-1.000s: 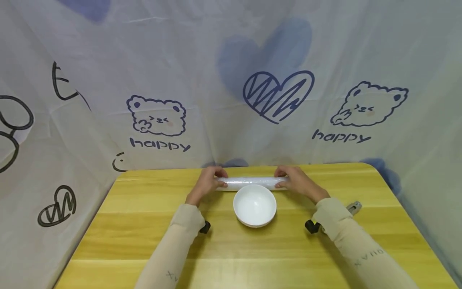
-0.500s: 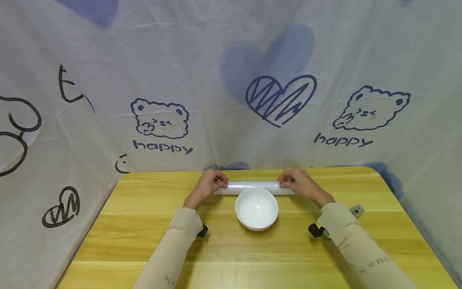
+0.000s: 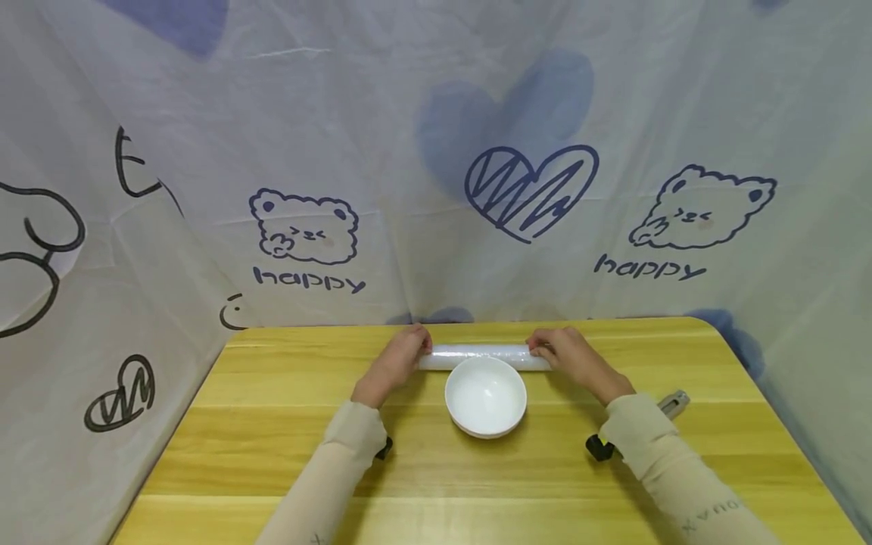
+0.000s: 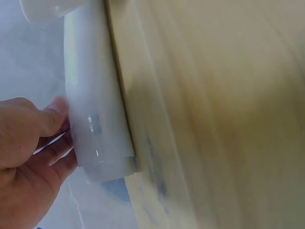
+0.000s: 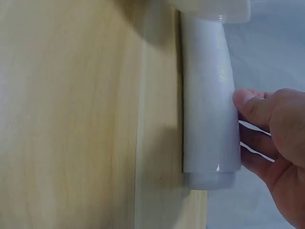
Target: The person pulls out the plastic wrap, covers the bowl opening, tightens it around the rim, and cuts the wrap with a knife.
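Observation:
A roll of plastic wrap (image 3: 477,354) lies crosswise near the back edge of the table, its core poking out at the end in each wrist view. My left hand (image 3: 402,357) is at the roll's left end, with thumb and fingertips (image 4: 58,104) pinching at its surface. At the other end my right hand (image 3: 568,356) does the same, its thumb (image 5: 245,97) against the wrap and the other fingers curled behind. Just in front of the roll's middle stands a white bowl (image 3: 486,398), which hides part of it.
A grey-handled tool (image 3: 673,403) lies on the wooden table (image 3: 477,492) beside the right sleeve, which partly covers it. Behind the table's back edge hangs a printed cloth (image 3: 409,189), with another stretch of cloth along the left side.
The left hand has turned so its back faces up more, its fingers closing in at the roll's end. The right hand's fingers have drawn together at the wrap. The view shifts slightly.

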The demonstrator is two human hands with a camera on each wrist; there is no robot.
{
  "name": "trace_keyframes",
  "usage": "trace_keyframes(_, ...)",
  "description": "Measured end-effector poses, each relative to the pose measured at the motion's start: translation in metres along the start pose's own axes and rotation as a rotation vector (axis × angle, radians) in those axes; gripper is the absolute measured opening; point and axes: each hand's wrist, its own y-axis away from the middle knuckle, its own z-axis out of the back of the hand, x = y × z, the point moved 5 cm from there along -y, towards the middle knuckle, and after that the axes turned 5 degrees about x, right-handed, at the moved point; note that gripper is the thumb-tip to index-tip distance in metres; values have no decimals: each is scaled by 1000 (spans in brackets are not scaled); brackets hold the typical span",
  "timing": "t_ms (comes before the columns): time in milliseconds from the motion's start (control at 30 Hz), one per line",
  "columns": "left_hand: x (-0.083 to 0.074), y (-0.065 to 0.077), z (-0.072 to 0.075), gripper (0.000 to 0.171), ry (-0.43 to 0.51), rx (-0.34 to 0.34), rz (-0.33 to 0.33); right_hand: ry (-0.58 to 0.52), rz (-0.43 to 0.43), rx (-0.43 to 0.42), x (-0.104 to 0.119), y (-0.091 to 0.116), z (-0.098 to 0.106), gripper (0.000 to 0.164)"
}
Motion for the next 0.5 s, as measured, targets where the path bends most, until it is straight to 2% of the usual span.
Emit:
trace_keyframes(67, 0, 0, -1, 15, -2, -13, -3, 38, 0, -6, 3, 0, -1, 6)
trace_keyframes(200, 4, 1, -3, 12, 43, -31, 59, 73, 16, -13, 6, 0, -3, 10)
trace_keyframes(367, 9, 1, -3, 10, 126, -76, 150, 46, 23, -28, 3, 0, -5, 6)
trace_keyframes(500, 10, 0, -1, 12, 190, -126, 176, 18, 17, -21, 1, 1, -5, 6)
